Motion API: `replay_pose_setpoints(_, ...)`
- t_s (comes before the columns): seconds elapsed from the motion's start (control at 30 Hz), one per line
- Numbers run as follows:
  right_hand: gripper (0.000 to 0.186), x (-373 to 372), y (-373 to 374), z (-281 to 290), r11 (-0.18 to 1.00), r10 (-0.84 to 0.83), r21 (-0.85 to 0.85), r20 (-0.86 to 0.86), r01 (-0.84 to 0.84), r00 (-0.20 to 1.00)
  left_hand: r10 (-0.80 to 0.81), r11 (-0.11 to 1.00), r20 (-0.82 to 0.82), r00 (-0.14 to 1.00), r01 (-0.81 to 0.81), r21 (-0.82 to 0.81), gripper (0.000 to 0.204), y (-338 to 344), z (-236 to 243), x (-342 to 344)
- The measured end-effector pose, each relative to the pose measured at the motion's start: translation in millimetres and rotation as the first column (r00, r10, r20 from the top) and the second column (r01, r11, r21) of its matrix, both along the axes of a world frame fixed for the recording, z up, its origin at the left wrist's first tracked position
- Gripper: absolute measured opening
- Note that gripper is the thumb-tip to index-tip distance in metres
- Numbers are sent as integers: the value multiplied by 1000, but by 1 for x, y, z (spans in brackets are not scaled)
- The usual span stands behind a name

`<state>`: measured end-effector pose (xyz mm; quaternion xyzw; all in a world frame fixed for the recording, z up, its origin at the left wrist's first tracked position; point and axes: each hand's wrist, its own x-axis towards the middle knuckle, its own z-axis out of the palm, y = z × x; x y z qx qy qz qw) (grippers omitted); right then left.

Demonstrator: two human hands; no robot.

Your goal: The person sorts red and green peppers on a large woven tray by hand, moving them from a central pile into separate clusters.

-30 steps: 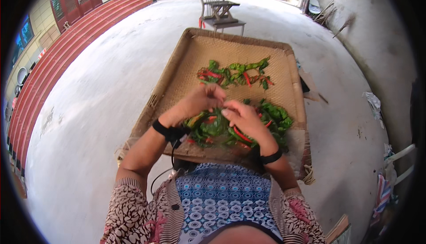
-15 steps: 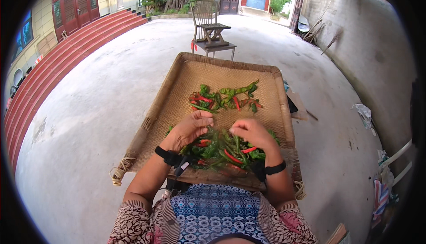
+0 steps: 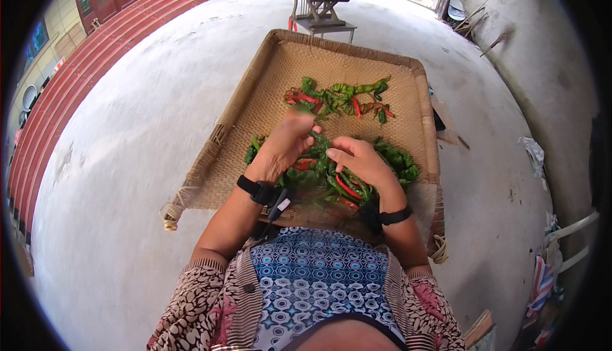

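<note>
A shallow woven bamboo tray point(image 3: 252, 112) lies in front of me with two groups of red and green chili peppers. The larger near pile point(image 3: 347, 188) is beneath my hands, and a smaller far row point(image 3: 357, 96) lies across the tray's middle. My left hand point(image 3: 287, 147) has its fingers curled closed, and its blurred tips are close to the far row's left end. What it pinches cannot be made out. My right hand point(image 3: 366, 163) hovers over the near pile, thumb and fingers pinched at a green chili pepper point(image 3: 321, 142) between the hands.
Beyond the tray a chair point(image 3: 322, 26) carries a small folding stool point(image 3: 319, 8). Red steps point(image 3: 121, 38) run along the left, and a grey wall point(image 3: 542, 51) stands on the right. Bags and striped cloth point(image 3: 539, 287) lie at the lower right on the concrete.
The view has tilted down, so the tray appears higher. My left hand has moved forward and away from my right, toward the far row. My right hand stays over the near pile.
</note>
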<state>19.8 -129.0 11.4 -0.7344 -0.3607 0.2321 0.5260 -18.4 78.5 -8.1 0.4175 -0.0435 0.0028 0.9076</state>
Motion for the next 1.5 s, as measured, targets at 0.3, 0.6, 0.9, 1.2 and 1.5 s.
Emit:
replay_pose_setpoints(0.3, 28, -11, 3, -8, 1000, 23, 8, -133, -22, 991, 189, 980, -79, 979, -193, -42, 9, 5, -2, -14)
replay_pose_setpoints(0.6, 33, 17, 1, 12, 999, -38, 32, -125, 42, 991, 416, 429, 159, 895, -347, 834, 28, 51, -10, -23)
replay_pose_setpoints(0.9, 57, 29, -4, 12, 885, -422, 151, -137, 440, 896, 111, -273, 117, 987, -83, 958, 29, 76, -44, -5)
replay_pose_setpoints(1.2, 38, 32, -15, -7, 990, -111, 72, -96, 118, 989, 60, -509, 34, 998, 1, 861, 26, 68, -28, -9)
replay_pose_setpoints(1.5, 37, 9, 6, -9, 1000, -2, -6, 69, 3, 998, 249, -205, 296, 922, -249, 947, 21, 47, 22, -51)
